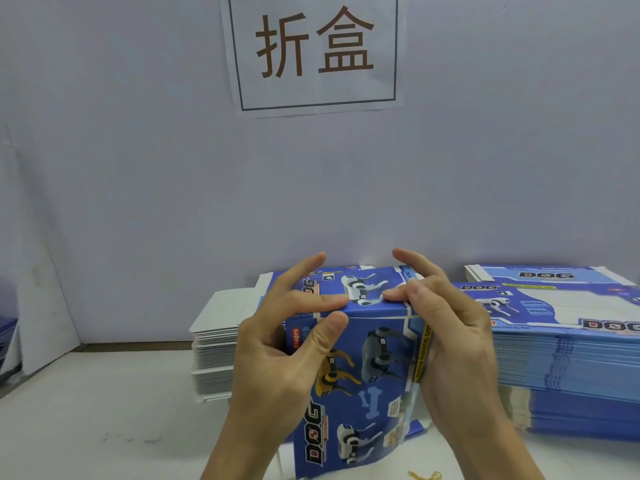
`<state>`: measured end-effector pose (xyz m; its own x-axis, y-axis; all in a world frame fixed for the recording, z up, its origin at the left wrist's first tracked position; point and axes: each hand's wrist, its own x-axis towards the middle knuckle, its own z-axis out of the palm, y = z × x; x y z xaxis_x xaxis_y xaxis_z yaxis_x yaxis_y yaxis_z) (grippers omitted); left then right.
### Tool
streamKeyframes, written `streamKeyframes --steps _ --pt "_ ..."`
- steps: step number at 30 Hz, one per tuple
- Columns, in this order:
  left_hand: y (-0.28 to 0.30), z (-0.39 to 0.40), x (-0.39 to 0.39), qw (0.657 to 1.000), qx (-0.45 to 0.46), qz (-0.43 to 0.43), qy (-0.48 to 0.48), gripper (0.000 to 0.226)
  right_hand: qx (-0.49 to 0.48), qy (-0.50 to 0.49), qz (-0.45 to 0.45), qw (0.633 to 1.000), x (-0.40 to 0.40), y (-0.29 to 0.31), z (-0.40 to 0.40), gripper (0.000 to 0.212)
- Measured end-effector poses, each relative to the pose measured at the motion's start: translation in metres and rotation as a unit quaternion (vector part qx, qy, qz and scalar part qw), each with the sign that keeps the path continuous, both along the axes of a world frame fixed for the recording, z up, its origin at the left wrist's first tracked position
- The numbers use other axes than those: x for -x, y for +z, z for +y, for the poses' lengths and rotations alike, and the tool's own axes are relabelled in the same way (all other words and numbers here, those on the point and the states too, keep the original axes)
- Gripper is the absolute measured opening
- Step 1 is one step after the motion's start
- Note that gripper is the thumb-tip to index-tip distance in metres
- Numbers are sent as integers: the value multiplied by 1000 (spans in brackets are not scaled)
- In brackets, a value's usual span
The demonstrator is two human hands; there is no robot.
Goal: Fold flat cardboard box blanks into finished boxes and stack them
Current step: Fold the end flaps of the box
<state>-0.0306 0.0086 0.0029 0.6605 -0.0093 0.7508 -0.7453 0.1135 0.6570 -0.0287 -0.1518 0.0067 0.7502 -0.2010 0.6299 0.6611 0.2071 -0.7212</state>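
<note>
A blue cardboard box (374, 368) printed with robot dogs and "DOG" stands on end in front of me, partly formed. My left hand (284, 344) grips its upper left corner, thumb on the near face and a finger laid over the top flap. My right hand (450, 337) holds the upper right edge, with one fingertip pressing the top flap and the other fingers raised. Both index fingers point up and away from the box.
A tall stack of flat blue blanks (568, 358) lies to the right on the white table (104, 417). Another stack of blanks, white side up (218, 355), sits behind the box on the left. A paper sign (315, 50) hangs on the wall.
</note>
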Motion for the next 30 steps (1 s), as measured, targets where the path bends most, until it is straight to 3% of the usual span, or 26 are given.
streamKeyframes --steps 5,9,12,15,18,19,20,21,23,24,25,26,27,29,30 --pt "5 3 2 1000 -3 -18 14 33 -14 0 -13 1000 1 -3 3 25" --pt "7 5 4 999 -9 -41 30 32 -14 -35 -52 998 4 -3 8 21" --pt "6 8 1 996 12 -64 66 25 36 -122 -87 988 7 2 15 26" --pt "6 10 -6 981 110 -46 150 19 122 -166 -84 975 9 6 19 32" --pt "12 18 -17 926 297 -19 234 27 160 -202 -70 964 17 17 19 25" --pt "14 23 -19 903 340 -21 261 22 187 -164 -52 967 21 24 17 17" --pt "15 28 -21 882 372 -19 289 19 233 -80 2 969 28 31 15 25" --pt "16 32 -22 864 397 -12 310 18 316 14 90 945 32 35 19 42" --pt "13 37 -24 836 438 20 329 18 535 109 253 799 38 32 29 64" --pt "12 36 -24 829 461 44 314 18 613 110 275 732 36 23 35 64" --pt "12 33 -23 825 479 72 290 19 648 95 273 705 34 14 42 60" --pt "13 28 -20 828 481 98 273 20 625 81 285 722 33 11 48 64" --pt "13 22 -19 833 471 119 265 21 549 77 297 777 30 9 54 74" --pt "11 6 -19 846 456 153 231 21 265 89 322 904 17 5 56 71" --pt "8 -2 -20 855 449 171 197 20 126 96 317 935 14 4 53 58"
